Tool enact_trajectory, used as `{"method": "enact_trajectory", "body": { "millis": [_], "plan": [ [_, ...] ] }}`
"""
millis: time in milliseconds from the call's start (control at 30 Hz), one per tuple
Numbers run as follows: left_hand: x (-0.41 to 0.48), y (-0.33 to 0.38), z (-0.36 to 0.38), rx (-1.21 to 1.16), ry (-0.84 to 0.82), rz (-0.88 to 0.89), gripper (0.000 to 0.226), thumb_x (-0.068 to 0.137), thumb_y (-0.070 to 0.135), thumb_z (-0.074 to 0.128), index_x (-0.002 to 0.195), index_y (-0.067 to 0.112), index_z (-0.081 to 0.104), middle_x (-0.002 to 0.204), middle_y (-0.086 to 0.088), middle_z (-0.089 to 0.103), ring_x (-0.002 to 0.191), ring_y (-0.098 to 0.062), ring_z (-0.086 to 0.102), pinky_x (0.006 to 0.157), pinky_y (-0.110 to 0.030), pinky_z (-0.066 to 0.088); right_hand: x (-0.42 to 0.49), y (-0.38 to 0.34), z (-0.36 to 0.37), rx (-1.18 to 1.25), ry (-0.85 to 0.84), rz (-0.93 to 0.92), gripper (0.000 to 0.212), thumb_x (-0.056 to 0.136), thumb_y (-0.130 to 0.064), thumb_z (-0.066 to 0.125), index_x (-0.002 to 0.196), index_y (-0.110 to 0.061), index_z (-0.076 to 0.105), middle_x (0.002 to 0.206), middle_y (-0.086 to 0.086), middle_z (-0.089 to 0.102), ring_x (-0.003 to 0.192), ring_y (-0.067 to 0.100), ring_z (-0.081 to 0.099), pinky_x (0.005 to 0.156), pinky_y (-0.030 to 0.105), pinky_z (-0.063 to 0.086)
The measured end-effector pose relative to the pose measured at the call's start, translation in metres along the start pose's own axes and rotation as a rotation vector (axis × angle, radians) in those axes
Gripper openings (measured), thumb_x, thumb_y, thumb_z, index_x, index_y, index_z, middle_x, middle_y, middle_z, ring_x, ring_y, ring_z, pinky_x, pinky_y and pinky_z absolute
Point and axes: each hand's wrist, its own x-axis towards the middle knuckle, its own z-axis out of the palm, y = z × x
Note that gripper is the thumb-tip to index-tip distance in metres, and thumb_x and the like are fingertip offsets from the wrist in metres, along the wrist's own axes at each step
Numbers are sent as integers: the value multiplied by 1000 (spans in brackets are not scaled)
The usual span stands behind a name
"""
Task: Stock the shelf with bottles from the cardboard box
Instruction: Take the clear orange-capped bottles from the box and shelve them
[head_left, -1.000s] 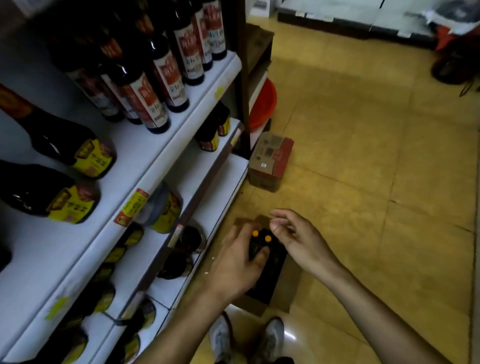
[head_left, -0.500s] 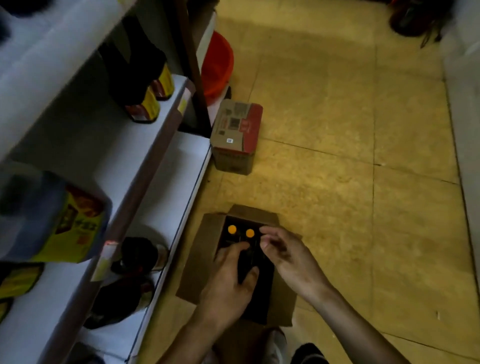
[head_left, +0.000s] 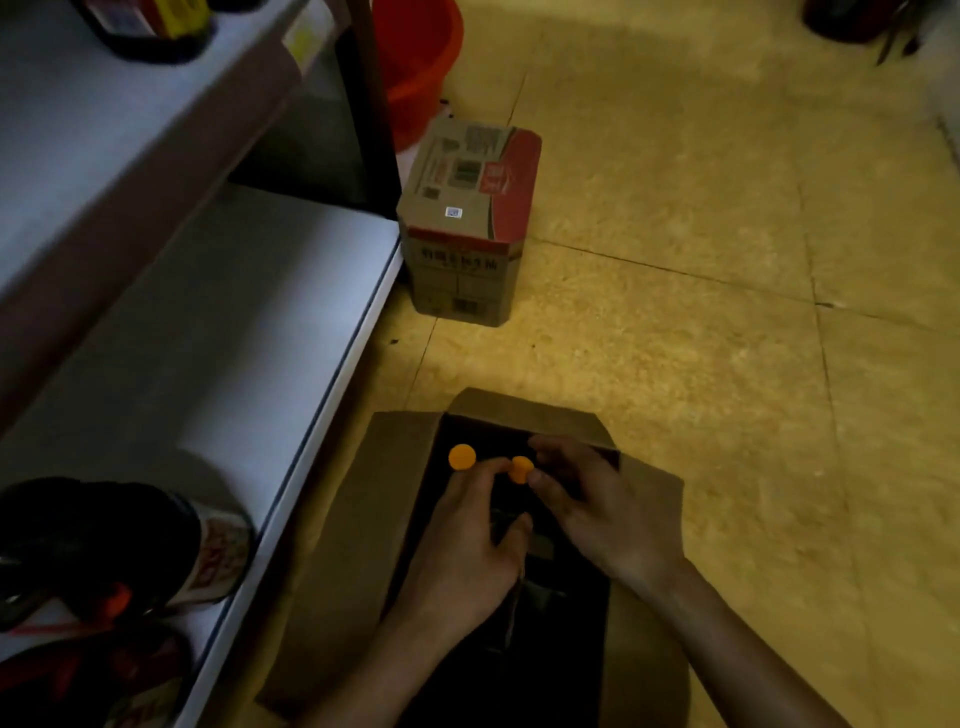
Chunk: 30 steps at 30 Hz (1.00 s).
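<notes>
Since everything here is about getting stock up off the floor, the biggest thing to note is the bottom shelf (head_left: 249, 322), which sits up and to the left of the fingers with loads of bare white space, so that's presumably where this lot goes. Directly under and around the fingers is the open cardboard box (head_left: 387, 519), flaps folded out flat on the tiles so both hands can reach straight down. Well beyond the fingertips stands a sealed carton (head_left: 467, 223), probably the next batch, parked right by the shelf corner, with a red bucket (head_left: 415, 62) further back. Far left of the fingers a couple of shelved bottles (head_left: 119, 545) lie on their sides. Now the hands: the left hand (head_left: 462, 551) looks curled round the dark bottle (head_left: 506, 499), fingers (head_left: 480, 475) on one side of the neck and thumb on the other, a sensible grip for pulling it straight up. Its orange cap (head_left: 521, 469) pokes out between the two hands. The right hand (head_left: 602, 519) has its fingers bent and bunched just right of that cap, but whether it's pinching or only touching, I can't tell, it's too dark. A second orange cap (head_left: 462, 457) sits just left of the left fingertips, nobody on it yet.
</notes>
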Motion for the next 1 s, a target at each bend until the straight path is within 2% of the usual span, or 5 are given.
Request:
{"method": "enact_trajectory", "body": {
  "millis": [200,367,533,733,1000],
  "plan": [
    [24,-30,17,-102,13,-52,51,98,33,62,143,43,38,143,14,48,124,0,51,101,-27,48,24,17,18,-382,-55,-157,49,104,-36,52,150,-29,39,145,-3,50,132,17,52,100,27,43],
    [33,-25,11,-119,58,-13,53,98,30,62,141,46,36,130,18,53,110,4,57,86,-20,50,35,14,19,-421,-61,-239,49,103,-34,52,150,-31,39,137,0,57,128,18,55,99,28,43],
    [33,-33,7,-50,60,-5,58,96,36,64,144,45,33,134,18,52,118,1,55,101,-30,51,37,25,22,-504,-82,-251,50,102,-38,53,149,-31,37,141,-2,55,128,19,55,98,31,47],
    [32,-38,8,68,-12,26,63,99,40,60,151,44,25,148,15,46,126,-4,51,94,-23,47,44,39,29,-582,-119,-250,56,99,-40,56,149,-27,35,139,-1,58,124,21,60,95,36,50],
    [30,-40,8,88,-151,-18,70,101,42,56,158,39,17,163,11,33,140,-9,44,106,-26,41,59,48,36,-323,-147,-52,39,93,-34,69,130,-27,56,121,0,70,112,18,65,86,29,48]
  ]
}}
